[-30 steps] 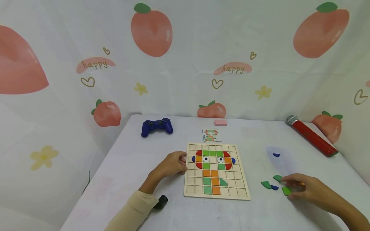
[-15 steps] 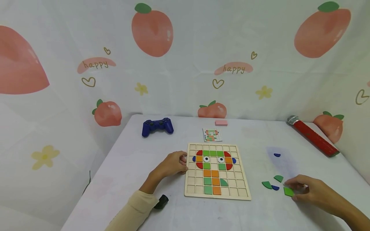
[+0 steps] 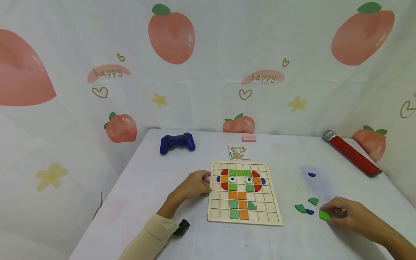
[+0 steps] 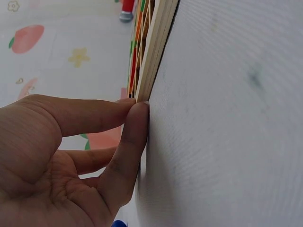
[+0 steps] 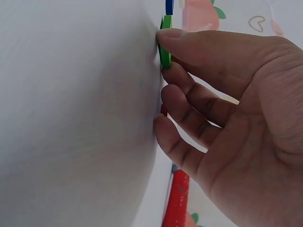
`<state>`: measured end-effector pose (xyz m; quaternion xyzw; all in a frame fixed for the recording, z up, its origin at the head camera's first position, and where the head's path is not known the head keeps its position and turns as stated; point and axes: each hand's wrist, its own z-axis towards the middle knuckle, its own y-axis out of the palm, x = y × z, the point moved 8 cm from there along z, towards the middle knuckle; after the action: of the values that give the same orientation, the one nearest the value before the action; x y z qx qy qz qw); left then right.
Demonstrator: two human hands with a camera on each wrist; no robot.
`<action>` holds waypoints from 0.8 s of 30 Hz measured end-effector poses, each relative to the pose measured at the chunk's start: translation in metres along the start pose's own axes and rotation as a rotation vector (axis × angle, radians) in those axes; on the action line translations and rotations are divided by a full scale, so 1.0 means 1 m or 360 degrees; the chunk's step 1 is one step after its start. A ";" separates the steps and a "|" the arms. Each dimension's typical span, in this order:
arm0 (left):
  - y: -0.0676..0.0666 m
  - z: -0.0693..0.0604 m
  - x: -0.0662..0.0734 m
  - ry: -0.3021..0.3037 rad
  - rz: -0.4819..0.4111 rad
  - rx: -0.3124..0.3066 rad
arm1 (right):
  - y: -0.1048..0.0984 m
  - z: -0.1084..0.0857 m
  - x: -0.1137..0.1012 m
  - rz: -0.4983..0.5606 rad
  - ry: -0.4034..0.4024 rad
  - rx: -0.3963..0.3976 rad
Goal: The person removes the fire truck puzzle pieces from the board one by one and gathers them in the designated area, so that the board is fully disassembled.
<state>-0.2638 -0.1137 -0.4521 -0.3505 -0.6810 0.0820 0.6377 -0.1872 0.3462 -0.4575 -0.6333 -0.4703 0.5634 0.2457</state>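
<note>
In the head view a wooden grid board [image 3: 260, 215] lies on the table, with coloured tiles forming a face and a column below it. My left hand [image 3: 194, 183] holds the board's left edge; the left wrist view has thumb and finger [image 4: 135, 127] at that edge. On the right, my right hand [image 3: 346, 215] pinches a light green tile [image 3: 324, 215] between thumb and index finger, low over the table. The right wrist view shows this green tile [image 5: 166, 42] edge-on. Beside it lie two darker green pieces, one a quarter-round [image 3: 313, 201], and a blue half-round piece [image 3: 310, 212].
Behind the board lie a pattern card [image 3: 239, 152] and a pink block [image 3: 248, 138]. A blue game controller [image 3: 177, 143] is at the back left, a red microphone [image 3: 352, 153] at the back right. Another blue half-round [image 3: 312, 174] lies farther back.
My right hand has shifted slightly right, away from the quarter-round green piece, and its fingertips have closed on the light green tile. The left hand stays at the board's edge.
</note>
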 end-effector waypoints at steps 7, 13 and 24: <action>0.000 0.002 -0.002 -0.0017 0.0018 0.0010 | -0.003 0.004 -0.008 -0.0014 -0.0015 0.0004; 0.000 0.001 -0.002 0.0001 0.0038 0.0013 | -0.004 0.007 -0.029 0.0014 -0.0134 0.0051; -0.001 0.001 -0.001 0.0003 0.0016 0.0008 | 0.007 0.028 -0.090 0.0083 -0.0297 0.0041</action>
<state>-0.2647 -0.1150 -0.4529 -0.3522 -0.6786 0.0866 0.6387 -0.2045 0.2585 -0.4266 -0.5868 -0.4674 0.6321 0.1941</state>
